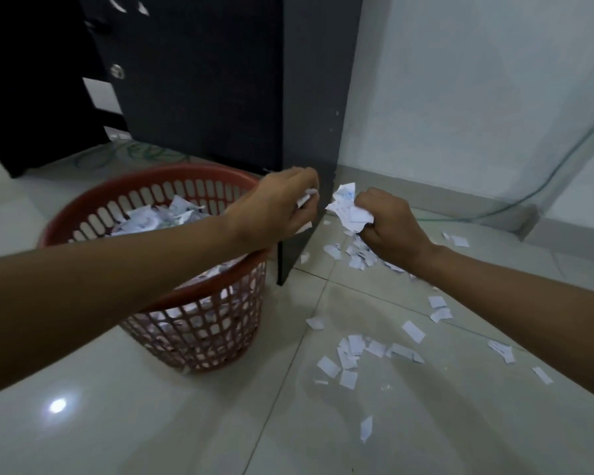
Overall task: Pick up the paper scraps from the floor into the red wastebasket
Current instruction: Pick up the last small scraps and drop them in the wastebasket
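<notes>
Paper scraps [354, 347] lie scattered across the pale tiled floor [186, 423], all to the right of the red wastebasket [199, 337]. One cluster sits close to the basket's right, and a looser scatter spreads farther right from there. One lone piece [366, 428] lies nearer the camera than the basket, off to its right. Another small heap [359, 257] lies beyond those, just right of the dark cabinet [203, 80] that stands directly behind the basket.

The basket itself is a round lattice one, standing upright on the floor, and it is already well filled with white paper [155, 219] showing through the open top and the side holes.

The left hand [282, 207] reaches over the basket's far right rim, the forearm crossing above the basket. Its grip is clamped on a small wad of paper, fingers curled round it, right in front of the cabinet's corner edge. The right hand [388, 224] is just beyond that corner, to the basket's right, fist closed round a bigger bunch of scraps [347, 205] that sticks out the top of its grip. That hand hangs above the small heap.

A green cable [528, 197] runs along the white wall [460, 80], well to the basket's right, and more green cable [138, 154] loops on the floor behind the basket.
</notes>
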